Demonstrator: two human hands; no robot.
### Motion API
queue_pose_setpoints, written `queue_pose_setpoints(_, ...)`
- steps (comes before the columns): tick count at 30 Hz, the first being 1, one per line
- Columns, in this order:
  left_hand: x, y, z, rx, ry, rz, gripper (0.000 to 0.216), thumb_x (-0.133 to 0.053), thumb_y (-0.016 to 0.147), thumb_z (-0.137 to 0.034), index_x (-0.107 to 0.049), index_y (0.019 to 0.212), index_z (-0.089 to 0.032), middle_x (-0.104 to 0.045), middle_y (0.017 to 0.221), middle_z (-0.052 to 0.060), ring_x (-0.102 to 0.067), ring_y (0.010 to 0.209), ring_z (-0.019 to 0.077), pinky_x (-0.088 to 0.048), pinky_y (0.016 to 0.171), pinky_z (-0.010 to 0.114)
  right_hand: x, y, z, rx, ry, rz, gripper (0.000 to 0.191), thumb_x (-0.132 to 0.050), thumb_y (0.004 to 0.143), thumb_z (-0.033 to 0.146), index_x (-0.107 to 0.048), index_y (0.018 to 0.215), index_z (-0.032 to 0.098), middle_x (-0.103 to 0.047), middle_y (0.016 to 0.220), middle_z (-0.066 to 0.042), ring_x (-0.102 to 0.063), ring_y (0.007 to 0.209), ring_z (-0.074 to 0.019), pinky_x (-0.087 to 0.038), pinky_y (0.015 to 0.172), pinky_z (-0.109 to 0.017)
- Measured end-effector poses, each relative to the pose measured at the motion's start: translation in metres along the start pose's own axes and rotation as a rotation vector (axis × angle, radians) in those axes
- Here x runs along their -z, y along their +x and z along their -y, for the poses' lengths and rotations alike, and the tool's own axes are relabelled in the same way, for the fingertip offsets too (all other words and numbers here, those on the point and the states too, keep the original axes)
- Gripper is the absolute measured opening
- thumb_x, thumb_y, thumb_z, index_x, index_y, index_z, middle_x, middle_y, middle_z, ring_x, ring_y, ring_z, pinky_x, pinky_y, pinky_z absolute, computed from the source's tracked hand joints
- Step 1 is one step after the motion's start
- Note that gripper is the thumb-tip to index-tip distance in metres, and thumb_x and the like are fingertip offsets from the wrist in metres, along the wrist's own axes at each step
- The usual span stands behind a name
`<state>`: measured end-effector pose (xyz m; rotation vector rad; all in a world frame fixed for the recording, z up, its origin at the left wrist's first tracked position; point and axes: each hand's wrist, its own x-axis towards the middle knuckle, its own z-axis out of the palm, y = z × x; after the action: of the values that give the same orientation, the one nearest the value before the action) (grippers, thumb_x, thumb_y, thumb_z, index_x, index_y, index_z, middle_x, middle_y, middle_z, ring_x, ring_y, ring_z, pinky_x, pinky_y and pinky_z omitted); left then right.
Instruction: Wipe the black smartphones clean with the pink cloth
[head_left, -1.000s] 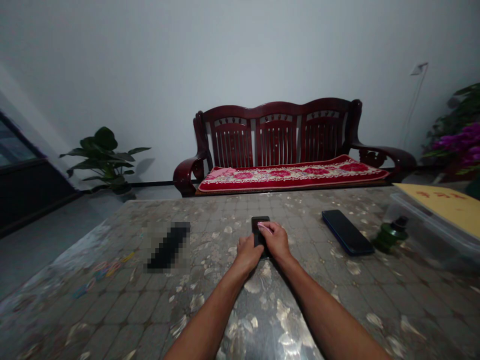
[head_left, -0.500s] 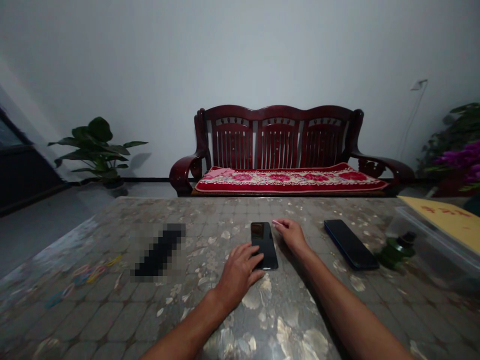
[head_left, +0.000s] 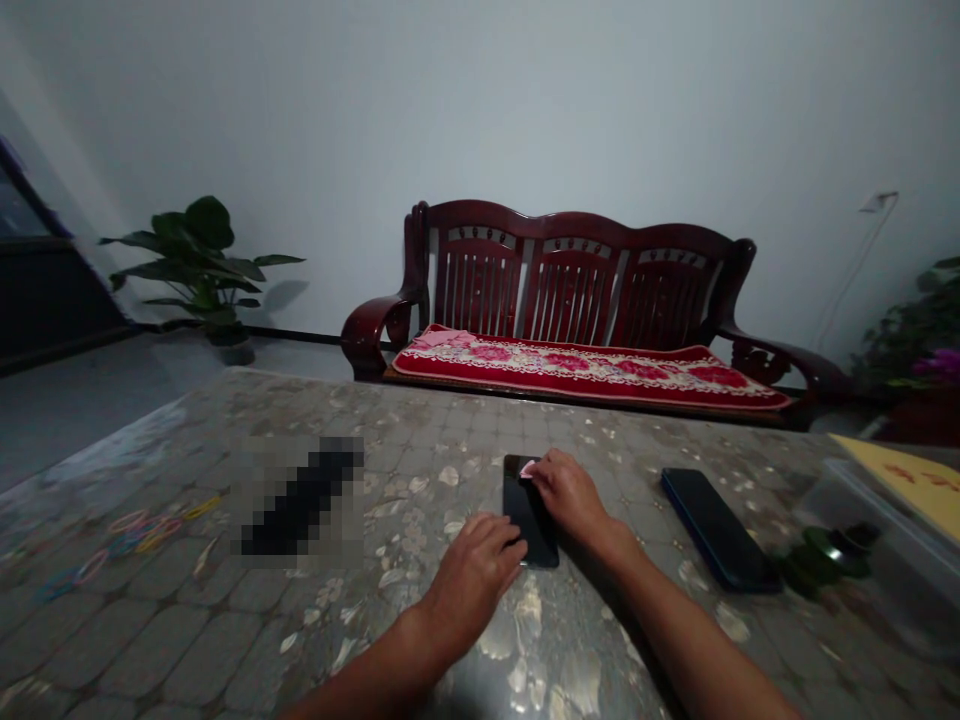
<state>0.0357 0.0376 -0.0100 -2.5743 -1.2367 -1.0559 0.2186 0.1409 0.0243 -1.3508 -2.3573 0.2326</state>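
A black phone (head_left: 529, 510), a pink piece (head_left: 528, 468) at its 12 o'clock end, is seen on a grey-brown table cover (head_left: 225, 620) patterned with pale leaves; a dark-blue phone (head_left: 716, 528) is seen at 3 o'clock.

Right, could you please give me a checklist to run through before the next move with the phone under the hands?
1. The phone lies flat on the table: ok.
2. The left hand rests on its near left corner, steadying it: ok.
3. The right hand has the small pink piece at the phone's far end: ok.
4. Grip on the small pink piece is firm: cannot tell, too small to see.
5. Screen is clean: cannot tell, the light is dim.
6. The second phone and the green bottle lie apart from both hands: ok.
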Motion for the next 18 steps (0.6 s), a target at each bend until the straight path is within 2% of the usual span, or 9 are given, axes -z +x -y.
queue_pose_setpoints(4,-0.002,0.000,-0.001,0.009,-0.005,-0.001,0.012,-0.068,0.088,-0.013,-0.072,0.098,-0.018,-0.076,0.103,0.007,-0.071,0.097,0.0242,-0.059,0.088,0.041,0.004,-0.002,0.000,0.124,0.029,0.028,0.025,-0.053,0.097,0.017,-0.076,0.099,0.025,-0.064,0.090,-0.004,-0.058,0.090,-0.0170,-0.042,0.079,-0.025)
queue_pose_setpoints(8,-0.002,-0.001,-0.003,0.023,0.013,0.029,0.014,-0.060,0.095,-0.016,-0.072,0.100,-0.019,-0.075,0.104,0.008,-0.070,0.100,0.0228,-0.059,0.087,0.038,0.008,0.011,-0.009,0.044,-0.072,-0.037,0.026,-0.051,0.097,0.016,-0.077,0.098,0.022,-0.063,0.091,-0.006,-0.057,0.091,-0.0186,-0.041,0.079,-0.026)
queue_pose_setpoints(11,-0.002,-0.001,-0.003,0.020,0.025,0.045,0.016,-0.058,0.096,-0.017,-0.072,0.102,-0.018,-0.075,0.105,0.008,-0.069,0.100,0.0226,-0.058,0.087,0.039,0.008,0.016,-0.010,-0.005,-0.105,-0.016,0.026,-0.052,0.096,0.015,-0.077,0.099,0.020,-0.064,0.091,-0.007,-0.057,0.092,-0.0197,-0.041,0.080,-0.027)
queue_pose_setpoints(15,-0.001,0.001,-0.003,0.028,0.024,0.076,0.016,-0.057,0.097,-0.017,-0.072,0.102,-0.018,-0.075,0.104,0.008,-0.069,0.098,0.0223,-0.057,0.087,0.039,0.004,0.013,-0.003,0.082,-0.019,0.054,0.026,-0.054,0.095,0.013,-0.076,0.102,0.022,-0.064,0.091,-0.005,-0.058,0.091,-0.0180,-0.042,0.078,-0.025)
queue_pose_setpoints(18,0.000,0.001,-0.004,0.012,0.028,0.064,0.016,-0.056,0.098,-0.017,-0.072,0.103,-0.018,-0.075,0.104,0.008,-0.069,0.097,0.0214,-0.056,0.087,0.038,0.002,0.014,-0.003,0.102,-0.004,0.044,0.025,-0.054,0.096,0.014,-0.077,0.102,0.023,-0.063,0.090,-0.005,-0.058,0.090,-0.0175,-0.042,0.078,-0.025)
